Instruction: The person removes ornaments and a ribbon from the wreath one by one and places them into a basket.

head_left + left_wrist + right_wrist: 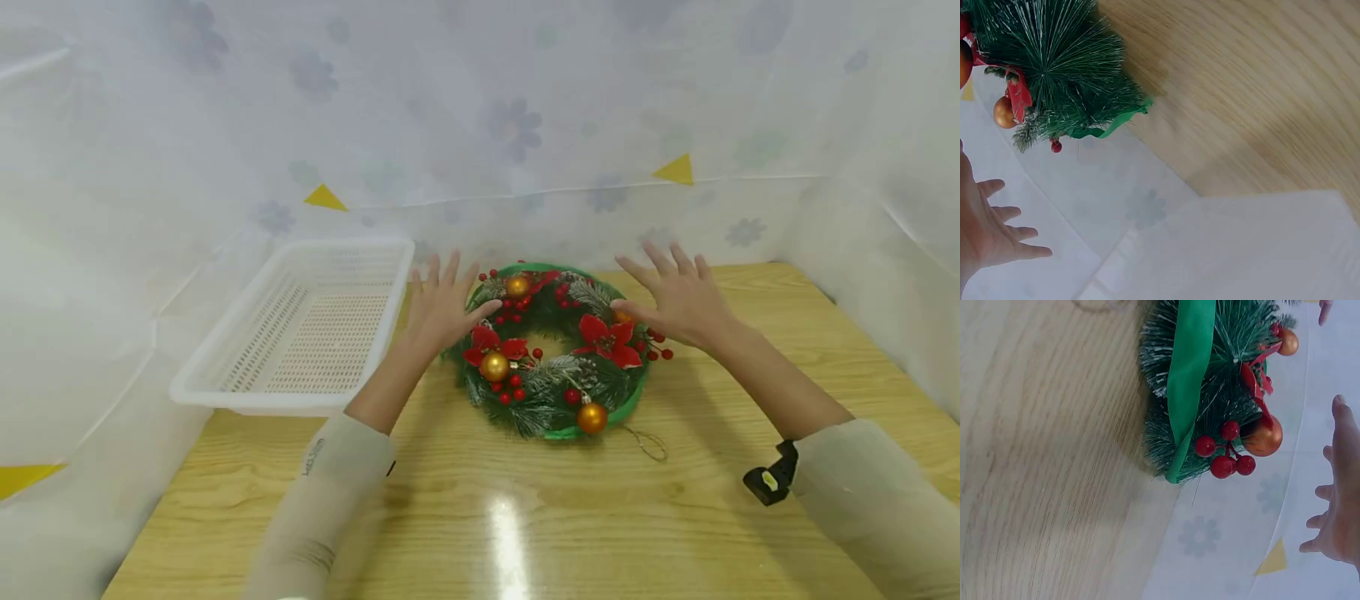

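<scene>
The round green artificial-pine wreath (558, 375) with shiny gold baubles (495, 367) lies on the pale wooden table (637, 517); near its ten and two o'clock, the bare left hand (442, 307) and bare right hand (684, 298) are apart, fingers spread, empty. Probably light and springy, it is best gripped at nine and three o'clock, off the likely slick baubles.

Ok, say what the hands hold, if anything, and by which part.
Nothing is held; left hand and right hand spread empty near the wreath.
</scene>
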Motion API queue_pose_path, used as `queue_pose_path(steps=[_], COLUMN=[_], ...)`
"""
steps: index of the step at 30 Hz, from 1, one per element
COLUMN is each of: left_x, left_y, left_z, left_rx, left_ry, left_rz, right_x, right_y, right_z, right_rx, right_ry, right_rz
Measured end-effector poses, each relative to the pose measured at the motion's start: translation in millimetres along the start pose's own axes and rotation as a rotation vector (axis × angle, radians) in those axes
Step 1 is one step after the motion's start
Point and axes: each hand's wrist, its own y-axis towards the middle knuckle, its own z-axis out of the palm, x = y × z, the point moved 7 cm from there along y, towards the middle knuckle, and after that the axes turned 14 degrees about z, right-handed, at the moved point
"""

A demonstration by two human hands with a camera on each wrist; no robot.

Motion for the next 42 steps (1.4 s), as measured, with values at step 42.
queue_pose_path(steps=[42], left_x=[-181.2], left_y=[-63.0], left_z=[17.6], left_rx=[-0.296], left_ry=[0.496], left_rz=[0.973], right_x=[48], right_y=[-68], right_z=[50], right_rx=[0.038], right_ry=[0.007], right_rz=[-0.447])
